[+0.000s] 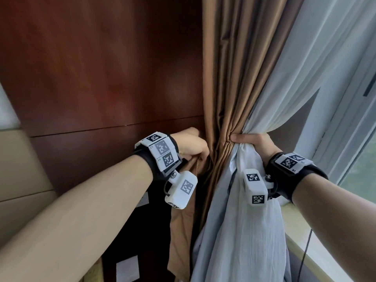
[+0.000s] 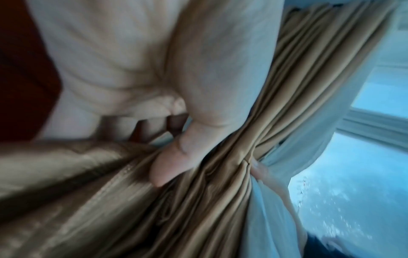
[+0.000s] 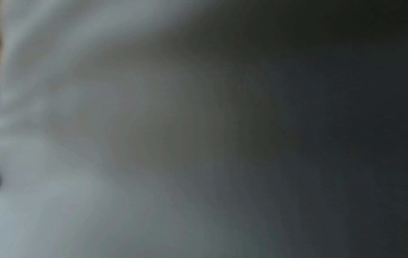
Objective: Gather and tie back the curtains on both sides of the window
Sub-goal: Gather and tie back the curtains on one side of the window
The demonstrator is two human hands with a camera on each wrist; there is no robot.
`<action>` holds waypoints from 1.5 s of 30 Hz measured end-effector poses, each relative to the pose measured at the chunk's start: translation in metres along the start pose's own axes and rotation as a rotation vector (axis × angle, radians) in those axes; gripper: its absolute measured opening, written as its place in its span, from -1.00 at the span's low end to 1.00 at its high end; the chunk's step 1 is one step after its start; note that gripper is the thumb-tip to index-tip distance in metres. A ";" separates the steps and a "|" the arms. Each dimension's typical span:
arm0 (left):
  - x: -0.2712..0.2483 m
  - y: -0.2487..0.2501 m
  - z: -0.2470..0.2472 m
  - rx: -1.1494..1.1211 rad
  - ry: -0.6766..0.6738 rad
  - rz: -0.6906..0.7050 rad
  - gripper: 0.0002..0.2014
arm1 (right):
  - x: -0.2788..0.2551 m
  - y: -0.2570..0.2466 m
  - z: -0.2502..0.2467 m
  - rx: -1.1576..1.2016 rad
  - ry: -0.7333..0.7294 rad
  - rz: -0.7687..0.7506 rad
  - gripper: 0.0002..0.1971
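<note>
My right hand (image 1: pixel 257 144) grips both curtains where they are bunched into a waist: the thumb lies across the front of the brown curtain (image 1: pixel 234 82), and the white sheer (image 1: pixel 301 74) drapes over my fingers and wrist. Above the grip the brown folds rise straight up, while the sheer sweeps up and to the right toward the window (image 1: pixel 354 139). Below the grip the sheer hangs down in a loose mass in front of my right forearm, with the brown cloth to its left.

My left hand (image 1: pixel 192 146) is at the left edge of the brown curtain, level with my right hand and just beside it. In the left wrist view its fingers are curled and its thumb (image 2: pixel 170 162) presses on a shiny tan band of cloth (image 2: pixel 73 183) that runs off to the left; I hold this band, but I cannot tell whether it is a tie-back or a fold of the curtain. In that view my right fingertips (image 2: pixel 258 167) show at the pinch, between brown and white.

The right wrist view is only a grey blur. A dark wood panel (image 1: pixel 101 68) stands left of the curtains, and a pale sill (image 1: pixel 317 255) runs under the window.
</note>
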State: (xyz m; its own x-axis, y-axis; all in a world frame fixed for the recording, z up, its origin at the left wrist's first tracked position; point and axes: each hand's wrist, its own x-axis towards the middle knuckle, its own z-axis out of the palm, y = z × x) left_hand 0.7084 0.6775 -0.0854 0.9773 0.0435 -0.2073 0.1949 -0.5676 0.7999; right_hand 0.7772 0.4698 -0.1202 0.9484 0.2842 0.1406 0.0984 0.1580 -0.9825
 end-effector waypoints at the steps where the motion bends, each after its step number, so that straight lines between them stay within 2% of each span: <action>1: -0.002 0.003 0.000 0.059 -0.008 -0.010 -0.38 | 0.000 0.000 0.000 0.000 0.002 0.006 0.05; 3: -0.002 0.004 0.002 0.125 -0.044 -0.023 -0.25 | -0.001 0.000 -0.001 0.000 0.007 0.009 -0.02; 4: -0.001 0.002 0.002 0.137 -0.049 -0.025 -0.25 | -0.001 0.000 -0.002 -0.004 0.009 0.006 -0.05; 6: -0.001 -0.002 0.001 0.155 -0.037 -0.029 -0.38 | -0.002 -0.001 -0.003 -0.014 0.015 -0.001 -0.06; 9: 0.000 -0.005 -0.004 0.193 -0.027 -0.068 -0.69 | -0.001 0.001 -0.003 -0.023 0.033 -0.006 0.00; 12: 0.000 -0.006 -0.007 0.232 -0.061 -0.130 -0.67 | -0.001 0.003 -0.002 -0.033 0.042 -0.022 -0.06; 15: 0.007 -0.014 -0.009 0.200 -0.048 -0.127 -0.60 | -0.001 0.005 -0.003 -0.034 0.043 -0.027 -0.06; 20: 0.008 -0.023 -0.014 -0.020 -0.111 -0.139 -0.98 | -0.001 0.007 -0.004 -0.033 0.040 -0.055 -0.07; 24: 0.003 -0.022 -0.012 -0.241 -0.214 -0.024 -0.84 | -0.005 0.008 0.000 -0.007 0.004 -0.082 -0.10; 28: 0.002 -0.030 -0.009 -0.276 -0.272 0.061 -0.67 | -0.011 0.010 0.000 -0.003 -0.019 -0.091 -0.15; 30: 0.003 -0.037 -0.004 -0.241 -0.261 0.103 -0.74 | -0.013 0.012 -0.001 0.006 -0.031 -0.095 -0.14; 34: 0.004 -0.045 0.002 -0.286 -0.231 0.164 -0.77 | -0.018 0.012 0.000 0.030 -0.080 -0.142 0.11; 35: 0.005 -0.046 0.002 -0.291 -0.223 0.169 -0.77 | -0.019 0.012 0.001 0.021 -0.094 -0.153 0.11; 38: 0.006 -0.045 0.003 -0.291 -0.220 0.170 -0.75 | -0.023 0.012 -0.001 -0.023 -0.143 -0.170 -0.05; 42: 0.006 -0.039 0.002 -0.312 -0.216 0.172 -0.68 | -0.023 0.011 -0.001 -0.042 -0.165 -0.183 0.03; 45: 0.004 -0.038 0.007 -0.307 -0.162 0.189 -0.72 | -0.022 0.011 -0.002 -0.047 -0.171 -0.190 0.03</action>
State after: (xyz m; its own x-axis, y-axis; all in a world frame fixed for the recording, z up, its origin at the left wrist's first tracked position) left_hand 0.7046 0.6935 -0.1209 0.9775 -0.1820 -0.1067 0.0526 -0.2797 0.9587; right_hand 0.7577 0.4631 -0.1343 0.8473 0.4099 0.3376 0.2872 0.1809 -0.9406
